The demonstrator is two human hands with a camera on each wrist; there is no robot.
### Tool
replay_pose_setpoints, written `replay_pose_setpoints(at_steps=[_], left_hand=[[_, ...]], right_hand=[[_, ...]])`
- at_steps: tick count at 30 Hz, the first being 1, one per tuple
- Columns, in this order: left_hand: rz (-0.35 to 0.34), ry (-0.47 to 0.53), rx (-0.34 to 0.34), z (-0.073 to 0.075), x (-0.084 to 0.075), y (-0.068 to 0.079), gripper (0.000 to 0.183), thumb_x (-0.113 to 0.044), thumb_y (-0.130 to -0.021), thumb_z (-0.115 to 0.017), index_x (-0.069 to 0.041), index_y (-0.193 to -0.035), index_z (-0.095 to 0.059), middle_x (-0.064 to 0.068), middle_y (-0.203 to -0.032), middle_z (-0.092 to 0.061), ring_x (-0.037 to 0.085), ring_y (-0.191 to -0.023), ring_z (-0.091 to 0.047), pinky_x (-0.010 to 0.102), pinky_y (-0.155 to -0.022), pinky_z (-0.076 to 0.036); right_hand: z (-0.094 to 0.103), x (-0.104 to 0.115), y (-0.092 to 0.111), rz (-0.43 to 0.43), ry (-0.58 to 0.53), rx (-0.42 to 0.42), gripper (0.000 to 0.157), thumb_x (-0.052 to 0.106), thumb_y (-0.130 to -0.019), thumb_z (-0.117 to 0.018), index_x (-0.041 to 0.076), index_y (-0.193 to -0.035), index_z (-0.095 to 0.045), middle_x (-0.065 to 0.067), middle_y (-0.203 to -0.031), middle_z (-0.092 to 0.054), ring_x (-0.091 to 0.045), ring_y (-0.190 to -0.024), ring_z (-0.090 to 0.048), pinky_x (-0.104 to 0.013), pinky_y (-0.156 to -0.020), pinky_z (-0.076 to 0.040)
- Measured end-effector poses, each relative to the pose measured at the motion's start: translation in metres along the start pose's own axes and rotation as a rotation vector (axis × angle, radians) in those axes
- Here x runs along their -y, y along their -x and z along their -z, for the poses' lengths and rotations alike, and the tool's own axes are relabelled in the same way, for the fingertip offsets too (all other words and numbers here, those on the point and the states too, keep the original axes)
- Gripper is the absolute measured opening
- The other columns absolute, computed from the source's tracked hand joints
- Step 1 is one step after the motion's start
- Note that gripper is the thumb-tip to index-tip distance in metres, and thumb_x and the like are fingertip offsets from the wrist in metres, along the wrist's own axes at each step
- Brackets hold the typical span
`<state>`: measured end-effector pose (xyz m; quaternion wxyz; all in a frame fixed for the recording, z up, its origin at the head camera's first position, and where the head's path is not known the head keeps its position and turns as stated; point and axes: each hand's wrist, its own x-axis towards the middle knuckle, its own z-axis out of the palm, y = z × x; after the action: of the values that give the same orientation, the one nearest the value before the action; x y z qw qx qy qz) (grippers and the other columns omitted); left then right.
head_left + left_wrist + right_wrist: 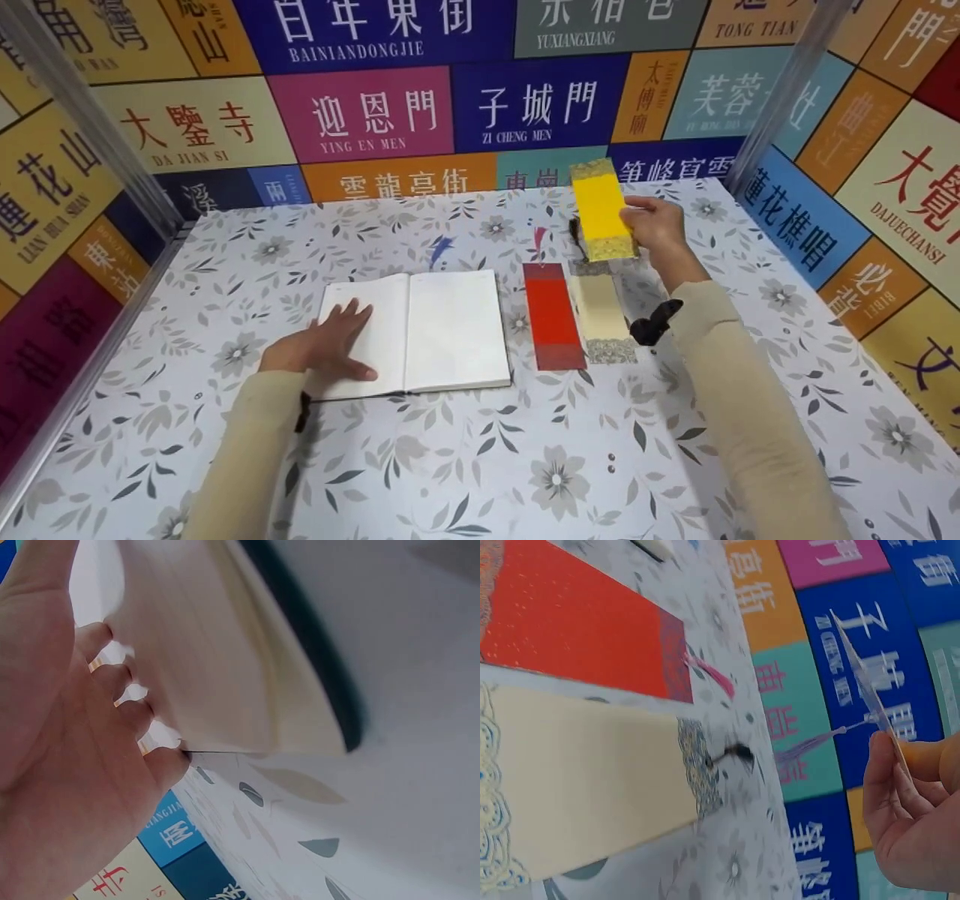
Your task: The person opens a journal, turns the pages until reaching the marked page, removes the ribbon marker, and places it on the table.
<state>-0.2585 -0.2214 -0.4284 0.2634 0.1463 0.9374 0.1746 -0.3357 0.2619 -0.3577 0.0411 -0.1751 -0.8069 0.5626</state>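
Observation:
An open book (457, 330) with blank white pages lies on the table, its dark cover edge (330, 682) showing in the left wrist view. My left hand (330, 346) rests on the left page, fingers spread. Above the table at the right, my right hand (658, 229) pinches a yellow bookmark (600, 206) with patterned ends by its right edge. In the right wrist view this bookmark (870, 690) appears nearly edge-on, a pale purple tassel (814, 744) hanging from it. Below it lie a red bookmark (553, 315) with a pink tassel (712, 675) and a cream bookmark (602, 307) with a dark tassel (735, 754).
A blue tassel (441, 250) lies behind the book. White cloth with grey leaves and flowers covers the table (420, 480). Colourful panels with Chinese lettering (360, 112) stand behind and at both sides, with clear corner posts (787, 97).

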Motion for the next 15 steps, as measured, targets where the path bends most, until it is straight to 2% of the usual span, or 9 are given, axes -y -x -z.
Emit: replay_pose_setpoints(at_steps=[2,5,10,15], left_hand=[[-0.009,0.001,-0.003,-0.001,0.0,0.0,0.118,-0.055,-0.08,-0.076,-0.008,-0.162,-0.004,0.023,-0.167,0.011,0.047,-0.153,0.011,0.067,-0.122,0.002],[-0.015,-0.003,-0.012,-0.002,0.0,0.001,0.116,-0.054,-0.082,-0.075,-0.008,-0.162,-0.004,0.022,-0.167,0.01,0.047,-0.154,0.01,0.067,-0.123,0.001],[0.006,-0.016,-0.015,-0.002,-0.003,0.003,0.113,-0.052,-0.084,-0.074,-0.01,-0.162,-0.004,0.02,-0.168,0.01,0.045,-0.154,0.01,0.066,-0.123,0.0],[0.018,-0.004,-0.005,-0.002,-0.003,0.001,0.114,-0.053,-0.082,-0.075,-0.012,-0.162,-0.004,0.018,-0.168,0.011,0.043,-0.155,0.011,0.066,-0.123,0.002]], right_hand=[[0.011,-0.007,-0.003,-0.016,-0.034,-0.017,0.044,0.022,-0.103,-0.053,0.014,-0.146,-0.053,-0.007,-0.132,-0.061,-0.012,-0.096,-0.057,-0.022,-0.074,-0.047],[0.024,-0.016,-0.008,-0.056,-0.059,-0.043,0.045,0.024,-0.103,-0.054,0.017,-0.147,-0.052,-0.002,-0.128,-0.058,-0.009,-0.094,-0.056,-0.021,-0.076,-0.048],[0.035,-0.032,-0.014,-0.122,-0.05,-0.037,0.047,0.025,-0.103,-0.054,0.02,-0.149,-0.05,-0.005,-0.139,-0.055,-0.01,-0.103,-0.055,-0.022,-0.083,-0.048],[0.04,-0.051,-0.009,-0.164,-0.016,0.003,0.048,0.025,-0.103,-0.054,0.018,-0.15,-0.048,-0.007,-0.145,-0.052,-0.01,-0.106,-0.055,-0.021,-0.084,-0.049]])
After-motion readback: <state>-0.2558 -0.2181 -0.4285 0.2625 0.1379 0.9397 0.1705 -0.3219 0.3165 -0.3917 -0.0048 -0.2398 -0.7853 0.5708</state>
